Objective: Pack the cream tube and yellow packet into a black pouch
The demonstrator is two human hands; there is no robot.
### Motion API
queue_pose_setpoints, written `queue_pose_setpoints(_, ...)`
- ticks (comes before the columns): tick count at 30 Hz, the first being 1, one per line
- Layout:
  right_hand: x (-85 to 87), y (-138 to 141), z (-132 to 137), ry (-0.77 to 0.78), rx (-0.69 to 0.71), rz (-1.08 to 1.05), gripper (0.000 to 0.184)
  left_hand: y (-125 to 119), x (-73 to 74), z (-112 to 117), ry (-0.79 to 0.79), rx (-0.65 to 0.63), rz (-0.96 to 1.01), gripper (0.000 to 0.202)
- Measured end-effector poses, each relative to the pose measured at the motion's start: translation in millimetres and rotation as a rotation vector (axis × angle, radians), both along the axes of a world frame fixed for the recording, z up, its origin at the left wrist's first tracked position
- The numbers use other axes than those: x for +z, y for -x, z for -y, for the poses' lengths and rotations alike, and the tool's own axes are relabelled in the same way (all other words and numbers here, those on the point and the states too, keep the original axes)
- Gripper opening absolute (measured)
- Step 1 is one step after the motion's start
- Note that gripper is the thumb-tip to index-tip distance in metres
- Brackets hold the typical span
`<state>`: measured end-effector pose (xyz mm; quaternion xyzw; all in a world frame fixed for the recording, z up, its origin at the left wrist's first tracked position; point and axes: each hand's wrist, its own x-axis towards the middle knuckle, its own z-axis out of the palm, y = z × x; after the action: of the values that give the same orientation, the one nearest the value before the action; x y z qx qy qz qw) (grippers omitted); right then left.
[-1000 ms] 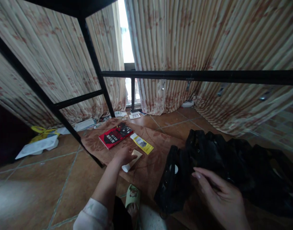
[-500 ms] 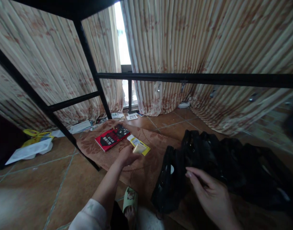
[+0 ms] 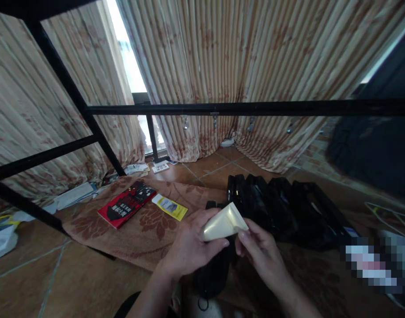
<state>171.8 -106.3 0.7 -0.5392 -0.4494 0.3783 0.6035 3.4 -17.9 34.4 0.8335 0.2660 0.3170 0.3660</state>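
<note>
Gold tube point(image 3: 224, 224) shifts right, over black pouch point(image 3: 210, 276).
Left hand point(image 3: 192, 247) grips it; right hand point(image 3: 260, 251) pinches its corner.

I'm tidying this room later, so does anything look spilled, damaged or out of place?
Loose papers lie strewn on the tiled floor along the curtains, which looks untidy. I see no spill, and the tube in the left hand shows no obvious damage.

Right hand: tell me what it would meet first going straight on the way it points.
Most likely the tube held in the left hand; the right hand looks right at its flat end, though exact contact is unclear.
</note>
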Motion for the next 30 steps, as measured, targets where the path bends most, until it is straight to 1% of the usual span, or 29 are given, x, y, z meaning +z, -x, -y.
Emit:
queue_pose_setpoints(2, 2.0, 0, -1, 0.001, -0.002, -0.038, 0.035, -4, 0.8, 2, -0.045, -0.028, -0.028, 0.049)
queue_pose_setpoints(5, 0.2, -4, -3, -0.009, -0.043, -0.076, 0.038, -5, 0.1, 1, -0.048, -0.086, 0.021, 0.052)
queue_pose_setpoints(10, -8.6, -14, -6, -0.061, -0.15, -0.194, 0.036, 0, -2.2, -5, 0.121, -0.21, 0.14, 0.062)
queue_pose_setpoints(12, -10.3, -17, -7, -0.081, -0.199, -0.239, 0.034, 2, -5.0, -7, 0.165, -0.207, 0.165, 0.06)
queue_pose_setpoints(16, -9.4, -20, -9, -0.093, -0.247, -0.273, 0.035, 1, -14.1, -12, 0.184, -0.195, 0.182, 0.053)
queue_pose_setpoints(20, -8.4, -20, -9, -0.097, -0.267, -0.322, 0.033, -1, -20.6, -16, 0.21, -0.218, 0.184, 0.056)
queue_pose_setpoints(25, -9.3, -21, -11, -0.111, -0.309, -0.389, 0.032, -3, -20.9, -19, 0.217, -0.211, 0.208, 0.054)
queue_pose_setpoints(30, -9.3, -21, -13, -0.101, -0.348, -0.412, 0.034, -4, -20.2, -19, 0.193, -0.178, 0.169, 0.051)
